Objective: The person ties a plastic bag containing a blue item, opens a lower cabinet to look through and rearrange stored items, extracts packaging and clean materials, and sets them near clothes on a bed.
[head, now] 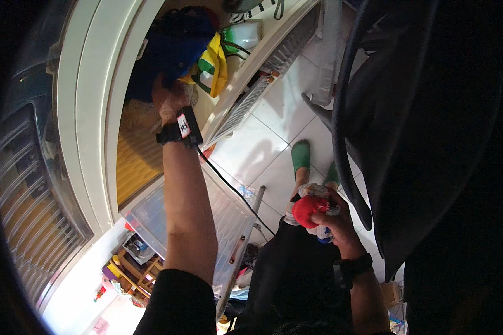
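My left arm reaches into a cream-framed cabinet [234, 90]. In its shadow my left hand [169, 97] is at the lower edge of a dark blue fabric item [174, 46]; its fingers are too dark to make out. Right of it sits a yellow and green bag [218, 63], with a green and white package [243, 35] farther back. Low in front of my body, my right hand [340, 217] grips a bundle of soft red and white items [310, 209], with a bit of blue at its underside.
An open cabinet door with a clear ribbed panel [230, 234] stands beside my left forearm. A black cable [226, 180] runs from my left wrist. Large dark hanging shapes [385, 125] fill the right side. White floor tiles [272, 121] and my green shoes [301, 155] show below.
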Motion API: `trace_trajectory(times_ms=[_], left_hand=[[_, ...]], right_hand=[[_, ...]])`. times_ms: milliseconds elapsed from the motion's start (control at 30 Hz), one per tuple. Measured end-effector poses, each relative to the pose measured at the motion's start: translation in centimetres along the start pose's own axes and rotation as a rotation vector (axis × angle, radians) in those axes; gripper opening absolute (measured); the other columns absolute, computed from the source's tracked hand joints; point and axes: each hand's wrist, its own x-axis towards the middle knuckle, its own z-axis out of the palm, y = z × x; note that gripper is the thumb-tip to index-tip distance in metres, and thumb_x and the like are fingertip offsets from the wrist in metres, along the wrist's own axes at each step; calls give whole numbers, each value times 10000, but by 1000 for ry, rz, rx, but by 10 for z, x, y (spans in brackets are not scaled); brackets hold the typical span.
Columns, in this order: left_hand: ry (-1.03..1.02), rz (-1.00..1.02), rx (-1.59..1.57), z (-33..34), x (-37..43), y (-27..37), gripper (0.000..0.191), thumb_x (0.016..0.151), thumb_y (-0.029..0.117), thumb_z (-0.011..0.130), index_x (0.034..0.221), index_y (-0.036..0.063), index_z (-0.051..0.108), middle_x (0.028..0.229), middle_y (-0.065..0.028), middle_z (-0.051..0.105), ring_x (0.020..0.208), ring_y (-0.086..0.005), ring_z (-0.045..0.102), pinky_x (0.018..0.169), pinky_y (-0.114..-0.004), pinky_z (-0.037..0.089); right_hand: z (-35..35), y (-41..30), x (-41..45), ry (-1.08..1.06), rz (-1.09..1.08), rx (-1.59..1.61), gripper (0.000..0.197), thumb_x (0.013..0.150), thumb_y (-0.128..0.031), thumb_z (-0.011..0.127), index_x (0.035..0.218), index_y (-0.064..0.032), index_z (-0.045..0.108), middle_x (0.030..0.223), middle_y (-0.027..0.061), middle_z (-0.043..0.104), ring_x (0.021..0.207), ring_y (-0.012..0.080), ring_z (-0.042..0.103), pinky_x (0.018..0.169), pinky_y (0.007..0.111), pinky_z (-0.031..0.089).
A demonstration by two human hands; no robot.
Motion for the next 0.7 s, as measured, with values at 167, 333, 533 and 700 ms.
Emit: trace_trajectory(times_ms=[167, 333, 533, 700], left_hand=[[446, -224, -894, 23, -75, 175, 295, 852, 178, 493, 1082, 14, 577, 1072, -102, 601, 1034, -231, 543, 959, -351, 405], [531, -508, -1082, 19, -166, 171, 339, 683, 141, 545, 1007, 41, 552, 1042, -73, 568, 1011, -253, 531, 939, -380, 420], [456, -747, -1152, 42, -233, 165, 445, 688, 95, 554, 1123, 13, 504, 1115, -85, 556, 1038, -274, 538, 957, -417, 443], [440, -823, -1001, 33, -245, 156, 373, 710, 56, 582, 1080, 27, 542, 1072, -76, 570, 967, -232, 552, 910, -348, 457]], right_hand=[[-4, 9, 7, -51, 16, -100, 749, 577, -225, 800, 1248, -46, 516, 1149, 80, 581, 1062, 208, 569, 926, 370, 476], [8, 4, 0, -122, 26, -81, 713, 594, -232, 793, 1232, -58, 525, 1135, 70, 581, 1054, 206, 573, 927, 362, 474], [6, -11, -7, -173, -36, -41, 688, 610, -225, 782, 1230, -62, 532, 1150, 67, 572, 1072, 205, 564, 934, 349, 470], [-5, -4, -10, -167, -35, 6, 691, 632, -233, 783, 1249, -55, 528, 1188, 88, 555, 1108, 226, 537, 954, 398, 450]])
